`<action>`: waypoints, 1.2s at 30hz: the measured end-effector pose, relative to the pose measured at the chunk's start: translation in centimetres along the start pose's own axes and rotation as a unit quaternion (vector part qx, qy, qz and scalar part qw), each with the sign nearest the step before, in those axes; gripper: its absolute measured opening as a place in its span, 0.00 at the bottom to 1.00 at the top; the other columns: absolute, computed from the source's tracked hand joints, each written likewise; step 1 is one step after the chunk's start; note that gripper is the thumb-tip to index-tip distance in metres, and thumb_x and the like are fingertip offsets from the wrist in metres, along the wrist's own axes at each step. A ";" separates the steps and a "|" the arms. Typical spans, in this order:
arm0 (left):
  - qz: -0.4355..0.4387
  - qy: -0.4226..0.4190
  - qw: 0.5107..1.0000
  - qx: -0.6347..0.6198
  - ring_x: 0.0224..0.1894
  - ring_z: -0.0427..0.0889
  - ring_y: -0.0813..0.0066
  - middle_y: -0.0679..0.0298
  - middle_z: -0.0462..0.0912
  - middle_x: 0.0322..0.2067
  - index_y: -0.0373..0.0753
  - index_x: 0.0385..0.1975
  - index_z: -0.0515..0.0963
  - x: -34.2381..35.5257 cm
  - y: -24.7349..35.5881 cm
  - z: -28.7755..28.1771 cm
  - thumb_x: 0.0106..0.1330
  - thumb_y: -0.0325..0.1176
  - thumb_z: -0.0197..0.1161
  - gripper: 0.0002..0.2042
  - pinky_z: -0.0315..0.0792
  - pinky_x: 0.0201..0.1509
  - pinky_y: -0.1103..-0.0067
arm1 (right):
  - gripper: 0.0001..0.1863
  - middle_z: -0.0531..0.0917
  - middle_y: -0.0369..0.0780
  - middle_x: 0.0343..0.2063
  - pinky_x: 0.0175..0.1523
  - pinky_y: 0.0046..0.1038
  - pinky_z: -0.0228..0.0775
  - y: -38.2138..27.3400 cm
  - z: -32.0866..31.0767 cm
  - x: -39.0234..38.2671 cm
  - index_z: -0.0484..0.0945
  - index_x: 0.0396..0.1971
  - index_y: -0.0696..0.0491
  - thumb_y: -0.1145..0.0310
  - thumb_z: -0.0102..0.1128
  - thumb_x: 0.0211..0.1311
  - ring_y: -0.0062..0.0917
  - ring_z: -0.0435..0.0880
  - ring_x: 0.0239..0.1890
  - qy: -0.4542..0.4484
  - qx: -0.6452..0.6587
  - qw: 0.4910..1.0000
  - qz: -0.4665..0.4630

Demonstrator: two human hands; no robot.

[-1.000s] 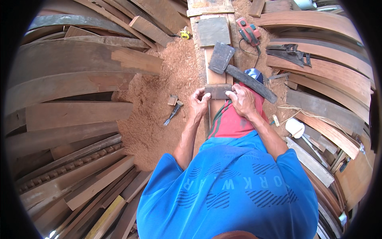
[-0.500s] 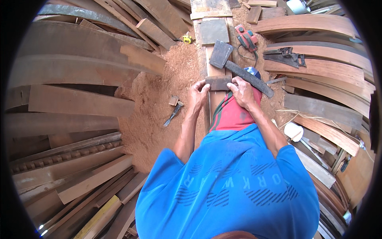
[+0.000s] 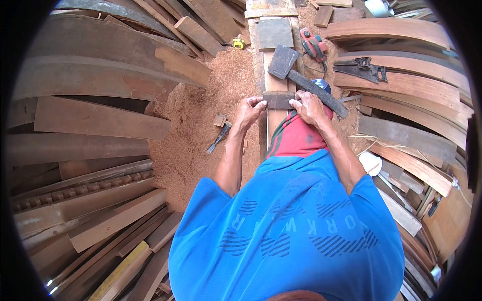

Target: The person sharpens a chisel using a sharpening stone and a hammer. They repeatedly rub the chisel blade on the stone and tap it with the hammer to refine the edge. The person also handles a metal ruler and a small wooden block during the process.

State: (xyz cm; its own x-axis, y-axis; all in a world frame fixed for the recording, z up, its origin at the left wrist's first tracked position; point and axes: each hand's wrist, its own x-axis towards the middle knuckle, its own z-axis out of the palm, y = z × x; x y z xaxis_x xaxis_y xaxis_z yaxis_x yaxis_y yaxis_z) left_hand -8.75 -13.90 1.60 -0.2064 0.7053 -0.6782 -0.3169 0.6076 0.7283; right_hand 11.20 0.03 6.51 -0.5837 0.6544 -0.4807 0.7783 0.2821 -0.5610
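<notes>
A small dark brown rectangular block, whose kind I cannot make out, lies crosswise over a narrow plank. My left hand pinches its left end between thumb and fingers. At the right end, my right hand grips it the same way, resting close by my red-clad leg. Just beyond the block is a big dark mallet; its handle slants down to the right past my right hand. On the floor left of my left forearm lies a chisel beside a little wood offcut.
A flat grey square piece sits farther up the plank. Right of it is a red corded power tool. A yellow tape measure lies on the sawdust. A handsaw rests on curved timbers; stacked boards crowd the left.
The whole view has shifted slightly. Both hands keep their hold on the block, with no other clear movement.
</notes>
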 end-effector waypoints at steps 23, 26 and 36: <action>0.064 0.122 0.984 0.114 0.32 0.80 0.80 0.64 0.85 0.31 0.32 0.41 0.81 -0.5 0.0 2.2 0.67 0.39 0.67 0.14 0.75 0.37 0.80 | 0.18 0.84 0.57 0.35 0.50 0.50 0.74 -0.5 0.2 0.1 0.81 0.33 0.60 0.56 0.61 0.63 0.54 0.84 0.44 -0.022 -0.021 0.999 0.022; 0.085 0.147 0.966 0.193 0.31 0.79 0.79 0.65 0.83 0.28 0.34 0.38 0.81 -1.0 0.0 2.6 0.67 0.39 0.67 0.13 0.74 0.37 0.78 | 0.18 0.84 0.56 0.35 0.50 0.49 0.74 -0.7 -0.3 0.2 0.81 0.33 0.59 0.56 0.61 0.63 0.54 0.84 0.44 -0.020 -0.033 0.999 0.019; 0.075 0.120 0.983 0.119 0.26 0.73 0.83 0.70 0.78 0.24 0.37 0.31 0.77 -0.3 -0.8 2.7 0.67 0.36 0.67 0.10 0.69 0.31 0.79 | 0.26 0.84 0.52 0.41 0.49 0.44 0.74 -0.3 -6.4 0.5 0.75 0.52 0.54 0.55 0.68 0.58 0.44 0.84 0.44 0.139 -0.179 0.968 -0.104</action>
State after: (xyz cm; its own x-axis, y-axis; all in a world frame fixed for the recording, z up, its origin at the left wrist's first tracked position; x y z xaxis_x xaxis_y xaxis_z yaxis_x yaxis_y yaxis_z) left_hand -5.93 -13.61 1.46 -0.4561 0.7042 -0.5441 -0.0473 0.5914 0.8050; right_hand 12.14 4.72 10.80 -0.6900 0.7070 -0.1553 0.7105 0.6204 -0.3322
